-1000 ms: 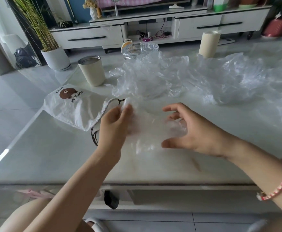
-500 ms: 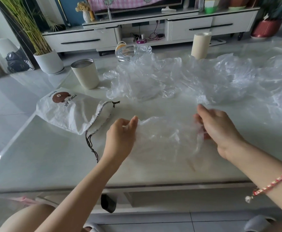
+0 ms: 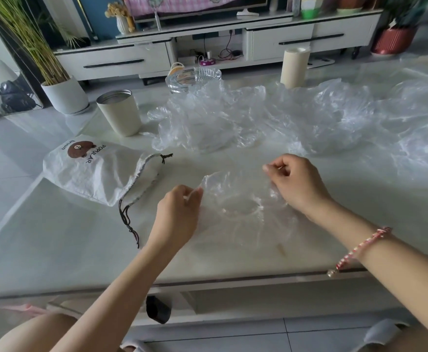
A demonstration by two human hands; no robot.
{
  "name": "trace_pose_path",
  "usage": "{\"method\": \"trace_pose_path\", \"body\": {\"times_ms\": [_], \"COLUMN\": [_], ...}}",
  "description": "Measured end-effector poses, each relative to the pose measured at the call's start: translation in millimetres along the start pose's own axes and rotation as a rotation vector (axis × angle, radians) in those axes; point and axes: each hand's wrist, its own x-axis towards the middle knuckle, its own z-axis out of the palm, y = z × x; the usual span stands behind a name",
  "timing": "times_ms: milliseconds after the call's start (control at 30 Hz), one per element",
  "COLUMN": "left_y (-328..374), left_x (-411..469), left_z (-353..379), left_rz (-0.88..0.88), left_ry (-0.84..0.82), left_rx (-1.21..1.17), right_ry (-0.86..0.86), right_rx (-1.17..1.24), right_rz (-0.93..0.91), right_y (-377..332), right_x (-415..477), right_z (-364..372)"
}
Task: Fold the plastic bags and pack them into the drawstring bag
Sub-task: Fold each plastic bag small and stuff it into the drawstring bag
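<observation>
Drawstring bag [image 3: 93, 171]: flat on the table [image 3: 55, 250], up and left of the left fingers, mouth facing them.
Left hand [image 3: 177, 214]: fingers curled, pinching the left edge of the plastic bag [image 3: 238, 207].
Plastic bag: clear, spread between both sets of fingers, long axis left to right, lower part resting on the table.
Right hand [image 3: 299, 184]: fingers pinching the right edge, slightly farther out.
Unfolded bags [image 3: 233, 123]: heaped beyond the fingers.
Fold: probably one edge carried across to the other; the left hand sits nearer the drawstring bag.

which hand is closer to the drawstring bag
Left. The left hand pinches the clear plastic bag just right of the drawstring bag; the right hand pinches the plastic's opposite side, farther away.
</observation>
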Motion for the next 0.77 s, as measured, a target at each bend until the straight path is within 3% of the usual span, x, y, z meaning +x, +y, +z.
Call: {"method": "trace_pose_path", "body": {"times_ms": [67,133,167,234,267,334,367,434,567,767], "left_y": [3.7,7.9,9.5,17.1,17.0,16.7,14.2,3.1,-12.9,-11.9], "left_x": [-9.3,-18.8,-21.5,-25.5,-24.0,-19.5,-16.1,-10.3,-2.4,-6.3], "left_z": [0.3,-3.6,-7.6,-16.3,-13.5,-2.1,6.4,22.1,30.5,25.4], "left_rz": [-0.006,0.055,0.153,0.464,0.610,0.767,0.787,0.794,0.673,0.546], "left_ry": [0.006,0.108,0.230,0.428,0.417,0.163,0.017,-0.153,-0.208,-0.236], "left_rx": [0.086,0.345,0.474,0.477,0.404,0.231,0.196,0.246,0.363,0.588], "right_ry": [0.066,0.159,0.209,0.290,0.270,0.083,-0.037,-0.105,-0.235,-0.399], "right_rx": [-0.155,-0.148,-0.098,0.013,0.037,0.014,-0.031,-0.241,-0.570,-0.727], "right_rz": [0.012,-0.006,-0.051,-0.195,-0.273,-0.363,-0.368,-0.389,-0.393,-0.380], "right_y": [8.0,4.2,-3.2,-25.8,-32.7,-37.5,-34.3,-18.4,-7.6,4.3], "right_x": [4.7,6.2,4.3,-8.6,-18.3,-44.0,-55.2,-68.6,-63.3,-55.5], "right_z": [0.8,-0.9,-3.2,-6.2,-5.1,8.7,19.7,40.7,43.1,14.9]}}
